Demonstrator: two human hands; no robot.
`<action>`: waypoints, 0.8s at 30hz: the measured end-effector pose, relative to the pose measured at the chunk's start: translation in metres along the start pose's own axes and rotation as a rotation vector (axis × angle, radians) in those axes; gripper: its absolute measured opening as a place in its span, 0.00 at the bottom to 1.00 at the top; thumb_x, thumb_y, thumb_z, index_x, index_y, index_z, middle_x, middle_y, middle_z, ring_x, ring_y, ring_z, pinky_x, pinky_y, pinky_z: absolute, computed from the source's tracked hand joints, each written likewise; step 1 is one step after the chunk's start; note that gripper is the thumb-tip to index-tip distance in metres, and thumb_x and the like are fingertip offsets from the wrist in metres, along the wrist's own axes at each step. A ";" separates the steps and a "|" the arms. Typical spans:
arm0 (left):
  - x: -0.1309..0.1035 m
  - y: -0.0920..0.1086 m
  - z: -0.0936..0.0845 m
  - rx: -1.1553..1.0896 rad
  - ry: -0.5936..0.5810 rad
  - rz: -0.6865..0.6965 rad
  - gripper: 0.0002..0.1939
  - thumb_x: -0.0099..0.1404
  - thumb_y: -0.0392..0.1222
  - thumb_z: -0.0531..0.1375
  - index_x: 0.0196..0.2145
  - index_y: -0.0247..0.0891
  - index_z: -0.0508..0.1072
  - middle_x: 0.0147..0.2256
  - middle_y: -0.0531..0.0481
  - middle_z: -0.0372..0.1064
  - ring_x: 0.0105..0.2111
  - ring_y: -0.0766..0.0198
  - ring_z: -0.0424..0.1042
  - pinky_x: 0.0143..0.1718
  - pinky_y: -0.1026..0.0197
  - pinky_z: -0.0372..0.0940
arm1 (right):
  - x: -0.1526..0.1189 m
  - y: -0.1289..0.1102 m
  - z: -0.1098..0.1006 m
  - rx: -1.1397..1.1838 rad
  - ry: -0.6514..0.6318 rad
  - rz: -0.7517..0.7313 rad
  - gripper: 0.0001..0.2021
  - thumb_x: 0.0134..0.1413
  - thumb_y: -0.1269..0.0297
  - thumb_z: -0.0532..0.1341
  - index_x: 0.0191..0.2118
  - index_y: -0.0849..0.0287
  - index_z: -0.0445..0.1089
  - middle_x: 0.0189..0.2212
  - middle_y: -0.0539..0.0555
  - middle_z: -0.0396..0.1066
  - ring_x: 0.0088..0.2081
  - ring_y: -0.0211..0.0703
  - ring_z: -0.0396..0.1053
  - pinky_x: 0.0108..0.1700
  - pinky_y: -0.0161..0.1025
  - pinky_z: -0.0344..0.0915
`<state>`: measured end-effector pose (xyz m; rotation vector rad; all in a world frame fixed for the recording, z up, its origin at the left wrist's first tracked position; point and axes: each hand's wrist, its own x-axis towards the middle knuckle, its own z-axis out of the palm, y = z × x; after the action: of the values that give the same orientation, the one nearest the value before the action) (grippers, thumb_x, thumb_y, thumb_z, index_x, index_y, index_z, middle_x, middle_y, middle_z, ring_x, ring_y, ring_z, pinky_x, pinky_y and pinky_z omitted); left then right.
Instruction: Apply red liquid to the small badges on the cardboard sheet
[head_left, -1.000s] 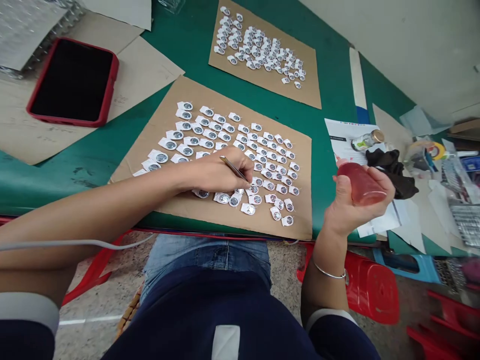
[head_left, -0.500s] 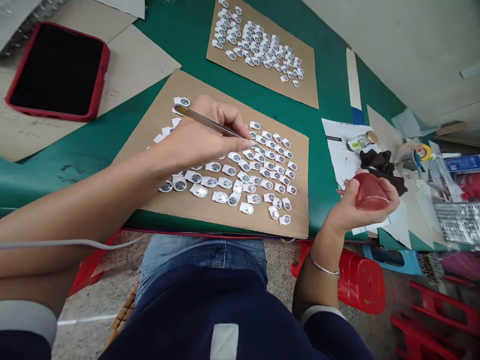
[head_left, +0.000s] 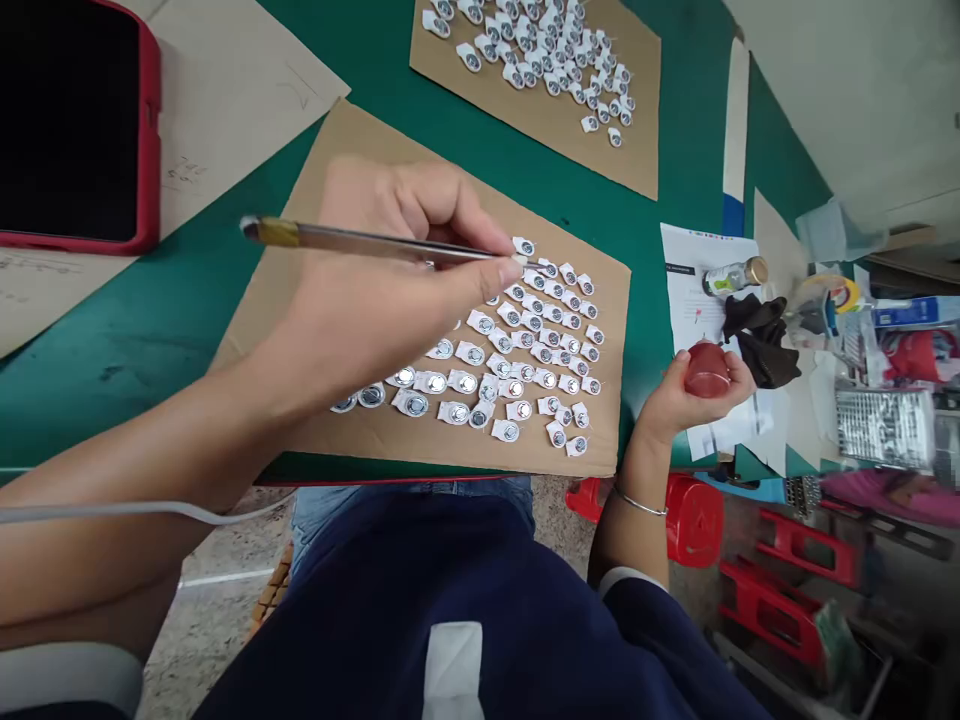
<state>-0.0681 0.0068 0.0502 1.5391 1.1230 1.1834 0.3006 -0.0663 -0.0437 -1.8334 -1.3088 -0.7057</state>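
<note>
My left hand is closed in a pinch around a slim metal tool with a yellow band near its back end. The tool's fine tip points at the upper rows of small white tabs with round silver discs. These tabs lie in rough rows on a brown cardboard sheet, some hidden under my left hand and forearm. Off the sheet's right side, my right hand wraps round a translucent red rounded object, whose exact kind I cannot make out.
A second cardboard sheet with similar tabs lies farther back on the green table. A red-cased phone is at left. Papers, a small jar and dark cloth lie at right. A white cable crosses my left forearm.
The view has shifted, and the phone now sits farther left. My left hand and the tool look closer to the camera, turned a little. My right hand still holds the red object.
</note>
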 end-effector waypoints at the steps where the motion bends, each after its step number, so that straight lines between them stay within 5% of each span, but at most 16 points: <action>1: -0.001 0.001 0.001 -0.001 -0.012 -0.004 0.03 0.52 0.38 0.65 0.26 0.36 0.74 0.26 0.54 0.73 0.27 0.69 0.71 0.26 0.67 0.64 | 0.000 0.000 0.001 -0.003 0.063 -0.026 0.21 0.50 0.62 0.61 0.48 0.61 0.56 0.45 0.59 0.60 0.50 0.48 0.61 0.54 0.54 0.62; 15: -0.011 -0.001 0.008 0.255 -0.311 -0.106 0.05 0.59 0.45 0.57 0.30 0.44 0.72 0.30 0.54 0.72 0.36 0.61 0.70 0.38 0.60 0.64 | 0.005 0.003 0.005 -0.070 0.007 -0.079 0.19 0.51 0.60 0.60 0.47 0.62 0.60 0.44 0.60 0.62 0.50 0.49 0.62 0.52 0.54 0.63; 21: -0.006 -0.009 0.010 0.425 -0.248 0.098 0.10 0.59 0.47 0.56 0.31 0.40 0.74 0.29 0.50 0.72 0.32 0.60 0.70 0.37 0.57 0.61 | 0.005 -0.012 0.008 0.007 -0.139 -0.176 0.18 0.51 0.67 0.58 0.50 0.61 0.61 0.48 0.61 0.56 0.53 0.48 0.60 0.54 0.53 0.62; 24: -0.001 -0.015 0.005 0.532 -0.204 0.212 0.08 0.59 0.44 0.57 0.34 0.42 0.74 0.36 0.51 0.74 0.38 0.58 0.69 0.42 0.57 0.58 | 0.005 -0.016 0.011 0.047 -0.217 -0.203 0.20 0.49 0.75 0.55 0.50 0.60 0.62 0.50 0.60 0.54 0.53 0.46 0.60 0.53 0.49 0.64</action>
<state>-0.0656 0.0085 0.0347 2.1760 1.2173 0.8686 0.2869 -0.0518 -0.0416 -1.7938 -1.6565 -0.5870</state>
